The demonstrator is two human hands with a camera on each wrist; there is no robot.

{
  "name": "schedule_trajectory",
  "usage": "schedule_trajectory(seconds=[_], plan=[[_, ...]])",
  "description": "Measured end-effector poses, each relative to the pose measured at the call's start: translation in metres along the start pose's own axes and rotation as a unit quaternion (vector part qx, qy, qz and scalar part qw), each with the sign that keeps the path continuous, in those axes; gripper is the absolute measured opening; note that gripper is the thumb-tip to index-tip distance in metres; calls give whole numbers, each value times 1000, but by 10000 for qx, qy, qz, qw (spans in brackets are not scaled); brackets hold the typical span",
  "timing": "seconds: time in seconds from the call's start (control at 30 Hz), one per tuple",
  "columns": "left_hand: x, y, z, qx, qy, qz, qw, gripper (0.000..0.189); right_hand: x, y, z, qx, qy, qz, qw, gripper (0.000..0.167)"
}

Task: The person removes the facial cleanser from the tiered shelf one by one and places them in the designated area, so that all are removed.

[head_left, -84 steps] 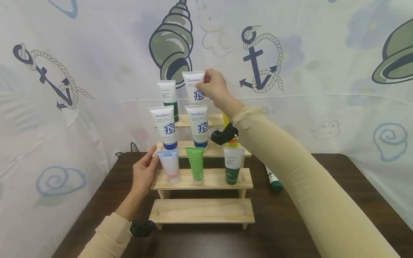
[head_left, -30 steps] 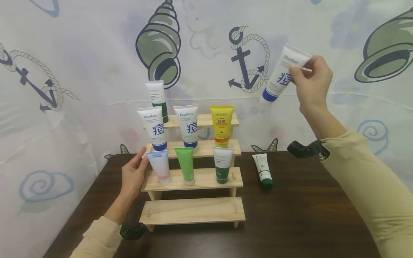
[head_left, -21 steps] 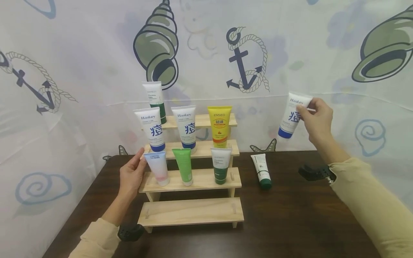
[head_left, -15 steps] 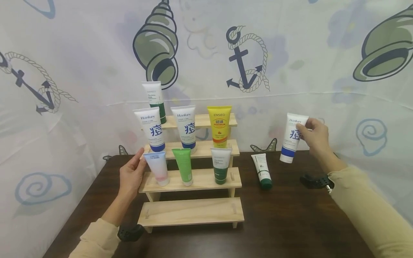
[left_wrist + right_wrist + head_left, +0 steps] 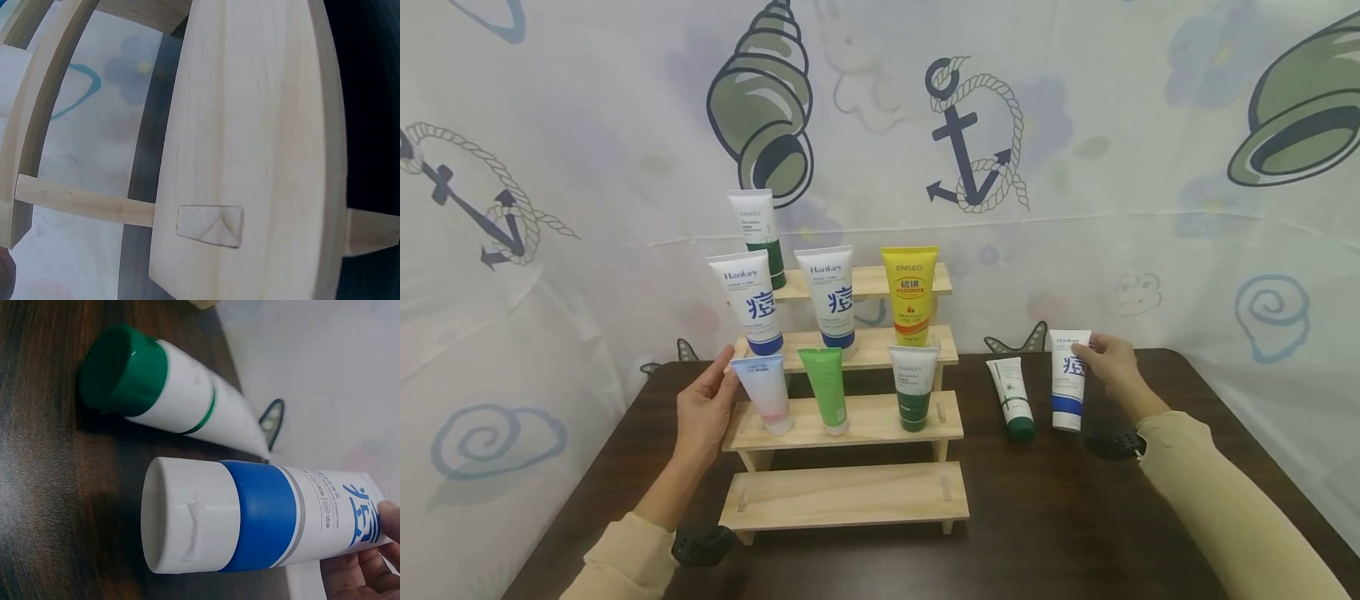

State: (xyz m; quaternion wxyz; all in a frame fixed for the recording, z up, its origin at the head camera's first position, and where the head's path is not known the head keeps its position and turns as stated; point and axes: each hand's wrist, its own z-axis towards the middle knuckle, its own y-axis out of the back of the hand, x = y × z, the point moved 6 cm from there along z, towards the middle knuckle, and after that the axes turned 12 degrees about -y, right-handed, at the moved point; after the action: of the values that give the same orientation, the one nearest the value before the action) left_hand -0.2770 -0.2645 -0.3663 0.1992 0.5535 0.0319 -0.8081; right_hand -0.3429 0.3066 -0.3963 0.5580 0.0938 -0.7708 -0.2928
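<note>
My right hand [image 5: 1112,362] pinches the top end of a white-and-blue cleanser tube [image 5: 262,515], thumb on its printed face. Its white cap is low over the dark table; whether it touches, I cannot tell. Just left of it, a white tube with a green cap [image 5: 1012,402] lies on the table. My left hand [image 5: 703,412] holds the left side of a stepped wooden stand [image 5: 850,496], near the second-highest shelf's end. Only a bit of finger [image 5: 6,275] shows in the left wrist view.
On the stand are a white-and-green tube [image 5: 758,237], two white-and-blue tubes [image 5: 831,292], a yellow tube [image 5: 911,292], a pink-and-white tube [image 5: 767,392], a green tube [image 5: 825,387] and another white-and-green tube [image 5: 913,383]. A printed curtain [image 5: 865,200] hangs behind the table [image 5: 1075,517].
My right hand has taken the white-and-blue tube from the stand's top shelf, carried it right and lowered it beside the lying green-capped tube. My left hand stays at the stand.
</note>
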Motion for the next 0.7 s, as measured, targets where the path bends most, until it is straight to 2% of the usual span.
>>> schedule_trajectory(seconds=[0.17, 0.37, 0.7], plan=[[1, 1, -1, -30, -14, 49, 10000, 44, -11, -10, 10, 102, -75, -132, 9998, 48], [1, 1, -2, -36, -88, 73, 9999, 44, -23, -19, 18, 359, -429, -280, 9980, 55], [-1, 2, 0, -48, -146, 73, 9999, 44, -28, -30, 29, 538, -769, -491, 9944, 64]])
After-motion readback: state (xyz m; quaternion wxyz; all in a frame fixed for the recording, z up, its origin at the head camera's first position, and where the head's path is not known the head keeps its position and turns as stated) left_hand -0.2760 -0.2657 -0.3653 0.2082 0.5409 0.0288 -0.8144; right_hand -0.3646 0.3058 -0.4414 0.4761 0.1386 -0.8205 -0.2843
